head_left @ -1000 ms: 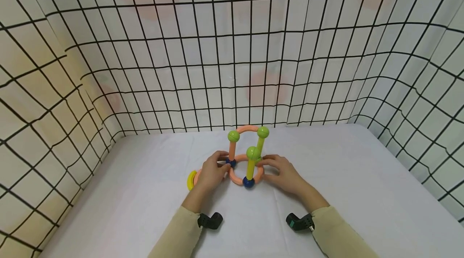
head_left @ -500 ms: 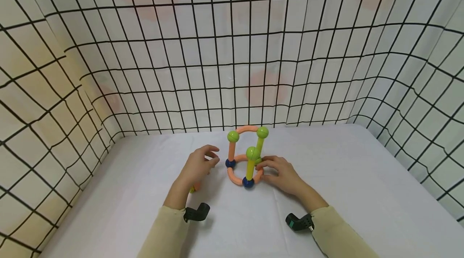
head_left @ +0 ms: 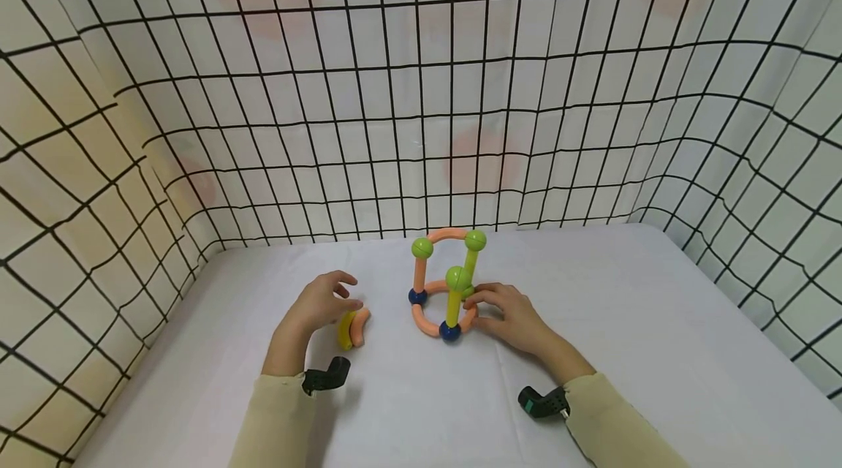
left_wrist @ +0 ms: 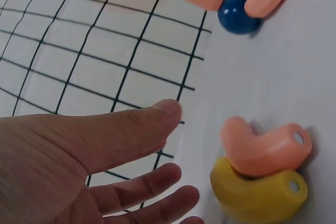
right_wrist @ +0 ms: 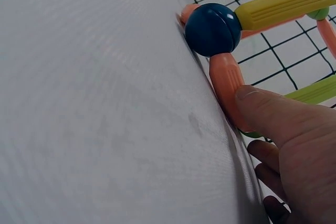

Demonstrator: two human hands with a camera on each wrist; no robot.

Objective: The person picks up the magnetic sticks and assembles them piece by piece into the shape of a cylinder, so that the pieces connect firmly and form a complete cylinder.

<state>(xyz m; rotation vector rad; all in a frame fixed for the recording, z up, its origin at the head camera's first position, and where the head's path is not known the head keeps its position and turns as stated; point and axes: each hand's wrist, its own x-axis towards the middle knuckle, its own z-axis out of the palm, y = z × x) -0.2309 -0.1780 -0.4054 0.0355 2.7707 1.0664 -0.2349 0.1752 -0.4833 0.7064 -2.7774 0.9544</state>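
A frame of magnetic rods and balls stands mid-table. Curved orange rods (head_left: pixel 426 322), blue balls (head_left: pixel 450 331) and a low green ball form its base ring. Upright rods, including a yellow one (head_left: pixel 454 307), carry green balls (head_left: pixel 458 278). At the ring's right side my right hand (head_left: pixel 509 316) pinches a curved orange rod (right_wrist: pixel 227 87), its thumb on the near face; its other fingers are partly hidden. My left hand (head_left: pixel 321 301) holds nothing, fingers loosely bent, beside a loose curved orange rod (left_wrist: pixel 265 148) and a loose curved yellow rod (left_wrist: pixel 257 195).
A white cloth (head_left: pixel 592 285) covers the table. White walls with a black grid (head_left: pixel 401 88) enclose its back and sides. One curved orange rod (head_left: pixel 449 233) bridges two green balls at the top rear of the frame.
My left hand has let go of the frame's left blue ball and moved left, over to the loose curved rods. My right hand stays at the ring, and the frame stands where it was.
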